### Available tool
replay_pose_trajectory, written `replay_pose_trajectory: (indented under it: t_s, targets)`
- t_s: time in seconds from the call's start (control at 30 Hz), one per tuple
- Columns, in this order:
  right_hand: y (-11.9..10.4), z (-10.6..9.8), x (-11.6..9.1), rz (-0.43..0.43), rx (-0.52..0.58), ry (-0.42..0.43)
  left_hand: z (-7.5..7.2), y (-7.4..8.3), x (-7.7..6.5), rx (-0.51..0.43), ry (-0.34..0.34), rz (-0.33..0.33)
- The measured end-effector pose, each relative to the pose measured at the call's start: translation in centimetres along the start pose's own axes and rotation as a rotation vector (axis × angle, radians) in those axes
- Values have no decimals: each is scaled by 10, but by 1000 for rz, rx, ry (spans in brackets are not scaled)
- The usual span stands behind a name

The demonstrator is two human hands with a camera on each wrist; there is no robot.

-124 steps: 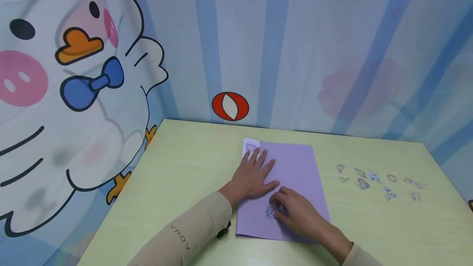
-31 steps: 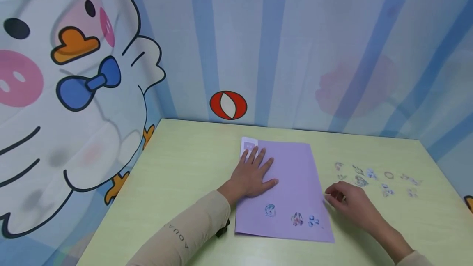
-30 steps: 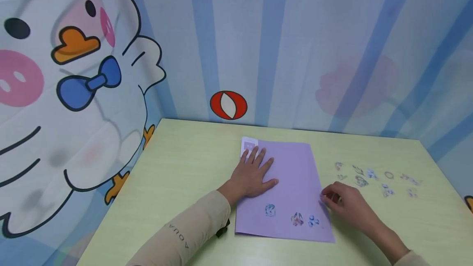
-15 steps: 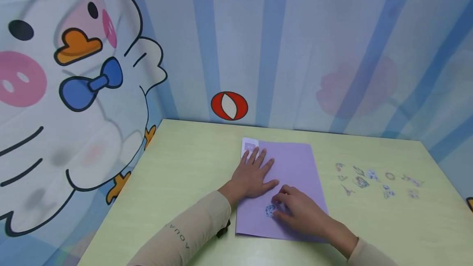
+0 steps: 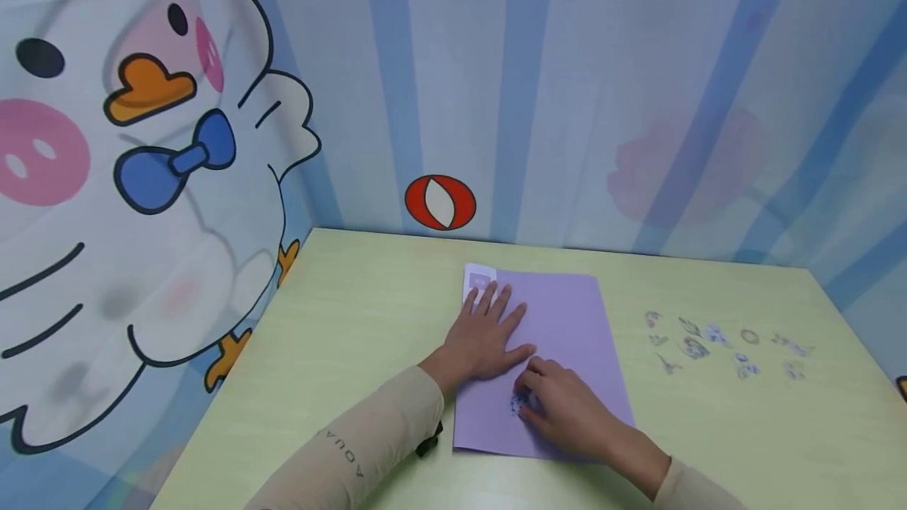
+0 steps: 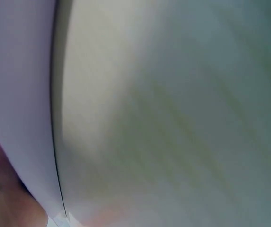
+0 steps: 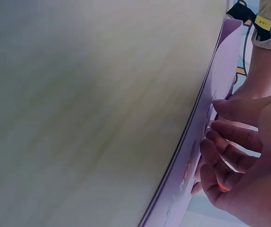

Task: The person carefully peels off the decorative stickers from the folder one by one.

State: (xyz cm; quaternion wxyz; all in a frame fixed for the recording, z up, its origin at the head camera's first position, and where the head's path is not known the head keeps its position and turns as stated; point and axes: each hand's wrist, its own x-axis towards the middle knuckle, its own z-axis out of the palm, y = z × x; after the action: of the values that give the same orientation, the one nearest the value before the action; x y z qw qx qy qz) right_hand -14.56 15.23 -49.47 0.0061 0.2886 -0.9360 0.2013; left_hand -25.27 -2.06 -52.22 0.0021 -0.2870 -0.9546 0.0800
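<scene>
A purple sheet of paper (image 5: 560, 313) lies on the table. My left hand (image 5: 482, 341) rests flat on its left part with fingers spread. My right hand (image 5: 567, 408) is over the lower part, thumb and fingertips right at a small blue sticker (image 5: 516, 406). In the right wrist view the right hand's (image 7: 244, 156) fingers are bent and the thumb tip stands apart from the index finger; I cannot tell whether they grip the sticker. Beside them a reddish sticker (image 7: 188, 165) shows on the paper, hidden under the hand in the head view.
Several small stickers (image 5: 694, 348) lie on the table right of the paper, with a slender pinkish one (image 5: 668, 364) nearest the person. A white card (image 5: 480, 278) with a purple square is at the sheet's upper left corner. A duck-printed backdrop (image 5: 439, 101) stands behind the table.
About a second ago my right hand was at the paper's right edge; it has moved left to the blue sticker, uncovering the slender pinkish sticker on the table. My left hand stays put.
</scene>
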Motion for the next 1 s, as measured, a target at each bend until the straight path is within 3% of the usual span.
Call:
replay_pose_trajectory:
  t_s: [0.3, 0.7, 1.0]
  targets:
    - [0, 1, 1, 27, 22, -13, 1, 0, 1, -10, -5, 1]
    - [-1, 2, -1, -9, -50, 21, 1, 1, 2, -12, -8, 4]
    - [-7, -2, -3, 22, -92, -2, 0, -1, 1, -8, -16, -1]
